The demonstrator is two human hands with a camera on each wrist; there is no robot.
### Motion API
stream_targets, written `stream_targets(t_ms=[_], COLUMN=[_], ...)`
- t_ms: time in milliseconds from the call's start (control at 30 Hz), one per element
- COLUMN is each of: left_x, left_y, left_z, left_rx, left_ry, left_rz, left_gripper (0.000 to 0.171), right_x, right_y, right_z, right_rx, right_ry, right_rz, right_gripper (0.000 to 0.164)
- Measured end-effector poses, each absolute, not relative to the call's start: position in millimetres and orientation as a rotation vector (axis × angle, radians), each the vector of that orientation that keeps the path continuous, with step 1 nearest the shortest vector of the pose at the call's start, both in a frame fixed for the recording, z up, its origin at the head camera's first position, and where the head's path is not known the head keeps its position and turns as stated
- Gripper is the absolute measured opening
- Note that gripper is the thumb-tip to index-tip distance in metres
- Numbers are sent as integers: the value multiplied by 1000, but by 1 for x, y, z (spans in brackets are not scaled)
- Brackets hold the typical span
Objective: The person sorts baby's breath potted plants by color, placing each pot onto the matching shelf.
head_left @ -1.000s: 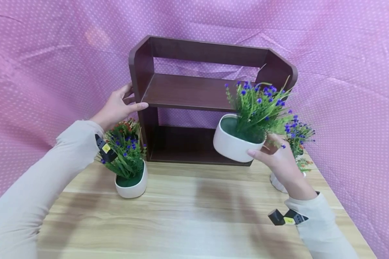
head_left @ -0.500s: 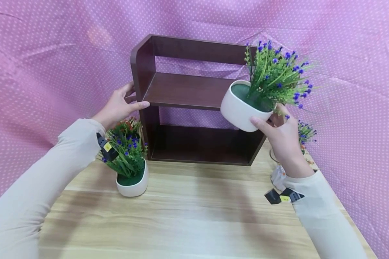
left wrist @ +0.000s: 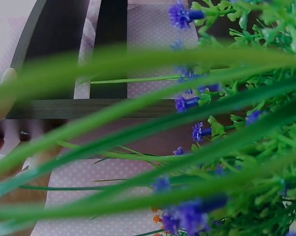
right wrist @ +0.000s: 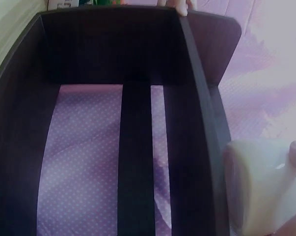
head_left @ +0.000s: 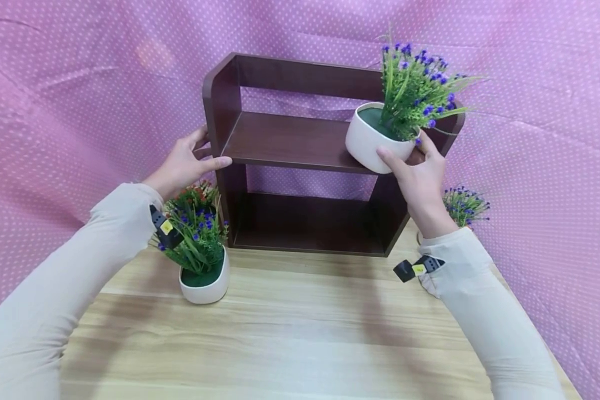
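A dark brown two-tier shelf (head_left: 290,139) stands on the table. My left hand (head_left: 182,164) grips its left side panel, thumb on the front edge at the upper board's height. In the left wrist view, blurred leaves cover much of that hand. My right hand (head_left: 420,178) holds a white oval flowerpot (head_left: 375,139) by its right end, thumb in front. Green grass and purple flowers (head_left: 420,83) rise from the pot, leaning right. The pot overlaps the right part of the upper board; in the right wrist view, the white pot (right wrist: 260,187) is right at the board's edge.
Another white flowerpot (head_left: 205,289) with purple flowers stands left of the shelf, below my left forearm. Orange flowers (head_left: 200,191) show behind it. More purple flowers (head_left: 465,205) stand at the right, partly hidden by my right arm. A pink dotted cloth (head_left: 540,166) hangs around the table (head_left: 280,333).
My right hand has raised the flowerpot from before the lower tier to the upper board, and it has become more upright. My left hand stays on the shelf's side.
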State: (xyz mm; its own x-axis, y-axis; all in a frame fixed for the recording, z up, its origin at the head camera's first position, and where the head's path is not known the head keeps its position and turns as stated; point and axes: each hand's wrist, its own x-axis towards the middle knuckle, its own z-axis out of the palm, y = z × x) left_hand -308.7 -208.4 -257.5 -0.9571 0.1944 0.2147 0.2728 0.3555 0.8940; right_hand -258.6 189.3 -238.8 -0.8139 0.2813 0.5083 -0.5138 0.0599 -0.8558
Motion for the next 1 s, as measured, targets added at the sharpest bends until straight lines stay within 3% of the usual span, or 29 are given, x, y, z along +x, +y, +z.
stream_targets(t_ms=[200, 400, 767, 1000], left_x=[-308, -308, -308, -308], left_y=[-209, -208, -209, -208], left_z=[-258, -257, -257, -256], left_rx=[-423, -438, -451, -461], left_ry=[-2540, -2534, -2537, -2532], left_rz=[-1685, -1669, -1666, -1674], left_gripper=[90, 88, 87, 87], right_x=[-278, -290, -302, -300], right_y=[185, 181, 178, 179], right_z=[-239, -237, -229, -225], right_rx=[168, -35, -368, -408], right_ry=[-1834, -1988, -2131, -2235], right_rz=[1678, 1390, 1301, 1259], right_gripper=[60, 73, 82, 85])
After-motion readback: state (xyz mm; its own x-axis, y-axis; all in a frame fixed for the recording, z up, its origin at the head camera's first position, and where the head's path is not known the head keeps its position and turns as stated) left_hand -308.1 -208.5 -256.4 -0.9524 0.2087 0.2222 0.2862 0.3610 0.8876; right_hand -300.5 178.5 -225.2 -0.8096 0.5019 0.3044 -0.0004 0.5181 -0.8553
